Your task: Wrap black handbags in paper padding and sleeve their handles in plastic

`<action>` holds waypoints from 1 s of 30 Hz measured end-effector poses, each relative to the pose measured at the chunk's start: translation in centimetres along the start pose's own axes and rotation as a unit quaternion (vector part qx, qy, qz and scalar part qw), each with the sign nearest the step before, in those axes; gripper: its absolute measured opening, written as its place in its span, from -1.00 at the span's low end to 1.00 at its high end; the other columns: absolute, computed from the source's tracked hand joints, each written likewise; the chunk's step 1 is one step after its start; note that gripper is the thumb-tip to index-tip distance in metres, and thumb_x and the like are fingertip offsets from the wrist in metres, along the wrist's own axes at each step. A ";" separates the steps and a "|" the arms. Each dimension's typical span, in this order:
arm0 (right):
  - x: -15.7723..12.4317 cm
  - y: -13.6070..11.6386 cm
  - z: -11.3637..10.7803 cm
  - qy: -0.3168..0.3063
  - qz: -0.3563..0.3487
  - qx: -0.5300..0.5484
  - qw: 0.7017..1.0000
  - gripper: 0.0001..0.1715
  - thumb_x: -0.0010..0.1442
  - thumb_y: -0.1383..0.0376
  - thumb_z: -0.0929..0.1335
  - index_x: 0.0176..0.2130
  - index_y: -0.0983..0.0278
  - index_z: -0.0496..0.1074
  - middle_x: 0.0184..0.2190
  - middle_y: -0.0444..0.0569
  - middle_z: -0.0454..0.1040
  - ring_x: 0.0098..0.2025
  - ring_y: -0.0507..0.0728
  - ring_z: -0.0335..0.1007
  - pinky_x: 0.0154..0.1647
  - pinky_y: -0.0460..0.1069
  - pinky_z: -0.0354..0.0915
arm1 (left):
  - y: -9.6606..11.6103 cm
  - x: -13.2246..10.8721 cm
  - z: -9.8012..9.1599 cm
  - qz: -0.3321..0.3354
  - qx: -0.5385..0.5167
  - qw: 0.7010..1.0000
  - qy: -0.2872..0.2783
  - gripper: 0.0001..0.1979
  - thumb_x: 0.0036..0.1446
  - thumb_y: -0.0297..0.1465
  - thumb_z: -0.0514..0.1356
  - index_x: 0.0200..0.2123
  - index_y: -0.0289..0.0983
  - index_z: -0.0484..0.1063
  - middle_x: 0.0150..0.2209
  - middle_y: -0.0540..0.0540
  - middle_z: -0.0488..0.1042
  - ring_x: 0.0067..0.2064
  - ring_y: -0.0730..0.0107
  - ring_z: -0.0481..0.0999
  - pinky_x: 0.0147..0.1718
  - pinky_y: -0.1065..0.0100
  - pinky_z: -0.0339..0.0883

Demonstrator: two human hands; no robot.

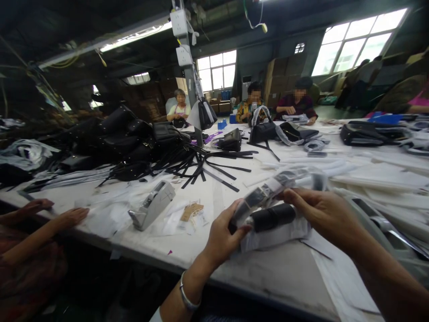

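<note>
My left hand (pixel 225 237) grips the near end of a rolled black strap (pixel 273 217) that lies on white wrapping paper (pixel 278 237) above the table's front edge. My right hand (pixel 323 212) is closed on the far side of the same bundle, pinching a strip of black strap wrapped in clear plastic (pixel 268 191) that runs up and right. A silver bangle (pixel 187 297) circles my left wrist. Both hands' fingers are wrapped around the bundle.
A grey tape dispenser (pixel 152 205) and paper tags (pixel 191 211) lie left of my hands on the white table (pixel 278 273). Loose black straps (pixel 208 167) and black bags (pixel 117 134) pile behind. A co-worker's hands (pixel 53 214) rest at left; several people sit across.
</note>
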State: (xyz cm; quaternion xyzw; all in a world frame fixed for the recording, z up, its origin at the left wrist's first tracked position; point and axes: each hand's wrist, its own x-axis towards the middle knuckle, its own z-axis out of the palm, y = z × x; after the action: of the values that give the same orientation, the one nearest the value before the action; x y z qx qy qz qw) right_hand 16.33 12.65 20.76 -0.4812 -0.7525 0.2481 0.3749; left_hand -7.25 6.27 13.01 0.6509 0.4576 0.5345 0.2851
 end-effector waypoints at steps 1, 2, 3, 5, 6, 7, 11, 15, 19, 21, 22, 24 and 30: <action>-0.3 0.9 0.1 0.000 -0.005 -0.040 0.999 -0.49 0.19 -0.15 0.33 -0.22 0.13 0.66 -0.26 -0.04 0.66 -0.13 0.36 0.58 -0.07 0.17 0.45 | -0.4 -0.1 -0.2 -0.006 -0.019 1.000 -0.011 -0.41 0.18 -0.19 0.27 0.25 -0.18 0.30 0.24 -0.18 0.37 0.29 0.06 0.30 0.28 0.07 0.11; -0.8 1.8 0.2 0.004 -0.013 -0.060 0.998 -0.52 0.19 -0.12 0.33 -0.18 0.10 0.65 -0.21 -0.07 0.65 -0.11 0.36 0.58 -0.04 0.18 0.44 | -0.9 -0.3 -0.4 -0.014 -0.045 0.999 -0.020 -0.41 0.21 -0.14 0.23 0.26 -0.19 0.28 0.23 -0.19 0.38 0.27 0.05 0.32 0.26 0.07 0.14; -1.3 2.6 0.5 0.011 -0.021 -0.068 0.997 -0.55 0.19 -0.11 0.33 -0.15 0.07 0.64 -0.18 -0.09 0.65 -0.09 0.34 0.58 -0.02 0.17 0.44 | -1.4 -0.4 -0.8 -0.022 -0.070 0.997 -0.025 -0.42 0.25 -0.11 0.17 0.27 -0.20 0.26 0.21 -0.21 0.41 0.24 0.07 0.37 0.23 0.08 0.19; -2.7 3.9 1.1 0.024 -0.035 -0.069 0.997 -0.58 0.18 -0.09 0.34 -0.13 0.02 0.63 -0.17 -0.12 0.64 -0.13 0.31 0.60 -0.05 0.14 0.47 | -2.6 -0.3 -2.0 -0.052 -0.056 0.997 -0.005 -0.48 0.32 -0.09 0.06 0.24 -0.21 0.30 0.12 -0.21 0.49 0.13 0.15 0.48 0.14 0.14 0.31; -3.5 4.5 1.4 0.032 -0.039 -0.068 0.996 -0.59 0.18 -0.10 0.34 -0.14 0.01 0.63 -0.19 -0.13 0.65 -0.17 0.30 0.61 -0.09 0.13 0.50 | -3.4 -0.2 -2.8 -0.071 -0.017 0.997 0.020 -0.51 0.32 -0.10 0.05 0.19 -0.21 0.35 0.06 -0.20 0.53 0.07 0.19 0.52 0.09 0.17 0.35; -4.3 5.1 1.7 0.039 -0.042 -0.066 0.996 -0.59 0.17 -0.11 0.34 -0.15 0.00 0.63 -0.21 -0.13 0.65 -0.21 0.30 0.62 -0.15 0.11 0.52 | -4.4 0.1 -3.9 -0.091 0.041 0.994 0.051 -0.56 0.31 -0.12 0.08 0.12 -0.22 0.41 0.00 -0.18 0.56 0.02 0.22 0.55 0.06 0.20 0.37; -7.1 7.1 3.0 0.034 -0.046 -0.062 0.996 -0.61 0.17 -0.10 0.35 -0.18 0.00 0.64 -0.25 -0.16 0.65 -0.26 0.27 0.63 -0.25 0.05 0.57 | -9.2 1.3 -9.3 -0.161 0.197 0.961 0.109 -0.76 0.25 -0.25 0.17 -0.14 -0.24 0.53 -0.12 -0.16 0.57 -0.08 0.21 0.55 0.01 0.17 0.37; -8.5 7.9 4.3 0.000 -0.054 -0.064 0.996 -0.67 0.17 -0.06 0.37 -0.21 -0.01 0.65 -0.26 -0.18 0.65 -0.29 0.24 0.64 -0.26 0.00 0.58 | -13.3 2.1 -12.4 -0.213 0.303 0.927 0.051 -0.85 0.17 -0.31 0.26 -0.26 -0.26 0.54 -0.20 -0.13 0.54 -0.16 0.24 0.50 -0.02 0.12 0.35; -8.4 6.8 4.7 -0.012 -0.086 -0.040 0.995 -0.71 0.17 -0.01 0.38 -0.24 0.00 0.66 -0.28 -0.17 0.65 -0.31 0.22 0.64 -0.29 -0.03 0.58 | -15.1 2.8 -12.4 -0.227 0.343 0.911 -0.033 -0.76 0.22 -0.26 0.26 -0.14 -0.30 0.47 -0.08 -0.13 0.50 -0.04 0.21 0.49 -0.01 0.04 0.37; -8.2 6.0 4.6 -0.019 -0.091 -0.022 0.995 -0.71 0.18 0.01 0.38 -0.25 0.03 0.66 -0.27 -0.13 0.65 -0.32 0.23 0.64 -0.29 -0.03 0.58 | -15.2 3.3 -12.3 -0.228 0.343 0.910 -0.053 -0.74 0.24 -0.25 0.23 -0.10 -0.30 0.46 -0.04 -0.14 0.48 -0.02 0.21 0.48 -0.02 0.04 0.39; -8.1 5.6 4.6 -0.022 -0.090 -0.013 0.996 -0.71 0.18 0.01 0.38 -0.25 0.05 0.67 -0.28 -0.12 0.65 -0.32 0.23 0.64 -0.29 -0.04 0.58 | -15.1 3.6 -12.3 -0.228 0.339 0.911 -0.057 -0.74 0.25 -0.25 0.23 -0.10 -0.30 0.45 -0.04 -0.14 0.48 -0.03 0.21 0.49 -0.02 0.05 0.39; -8.1 4.9 4.5 -0.026 -0.089 0.004 0.996 -0.71 0.18 0.02 0.38 -0.25 0.06 0.67 -0.28 -0.10 0.65 -0.32 0.24 0.64 -0.29 -0.04 0.58 | -14.3 4.3 -12.5 -0.225 0.321 0.918 -0.055 -0.75 0.25 -0.25 0.22 -0.12 -0.30 0.46 -0.08 -0.12 0.49 -0.07 0.24 0.50 -0.06 0.08 0.41; -7.7 3.2 5.4 -0.036 -0.089 0.063 0.993 -0.74 0.22 0.06 0.38 -0.22 0.06 0.66 -0.25 -0.08 0.66 -0.27 0.22 0.63 -0.19 -0.02 0.56 | -8.1 6.8 -13.7 -0.175 0.181 0.968 0.007 -0.77 0.19 -0.21 0.22 -0.31 -0.28 0.45 -0.34 -0.08 0.55 -0.23 0.31 0.53 -0.13 0.25 0.39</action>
State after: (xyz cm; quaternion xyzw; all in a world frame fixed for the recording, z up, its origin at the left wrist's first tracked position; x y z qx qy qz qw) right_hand 15.73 6.87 12.68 -0.3786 -0.7884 0.2776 0.3976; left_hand -22.68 14.17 12.64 0.5980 0.6555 0.3890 0.2479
